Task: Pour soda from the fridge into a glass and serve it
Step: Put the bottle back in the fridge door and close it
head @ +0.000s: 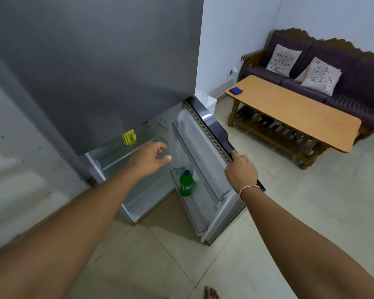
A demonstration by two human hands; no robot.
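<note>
Fingers, right hand: clenched over the top edge of the fridge door, thumb side toward the fridge; the grip looks meant to keep the door swung wide so the way in remains clear.
Fingers, left hand: spread and loose, grasping nothing; the hand hangs in front of the open fridge, above and to the left of the bottle, apart from it.
Bottle: green, blue cap, upright in the lowest door rack, tucked toward the hinge-side end; the rack wall keeps it standing as the door moves.
Door: open far enough that its inner racks face the person; the upper rack seems to hold nothing.
Fridge shelves: largely bare, save a yellow item at the back.
Surface: wooden, well apart to the right, before a sofa; a blue cloth lies at its near corner. No glass is visible anywhere.
Step, as judged: fetching the soda; pouring and serving are not yet begun.
Next move, as judged: the free left hand must drop down and right to close round the bottle.
</note>
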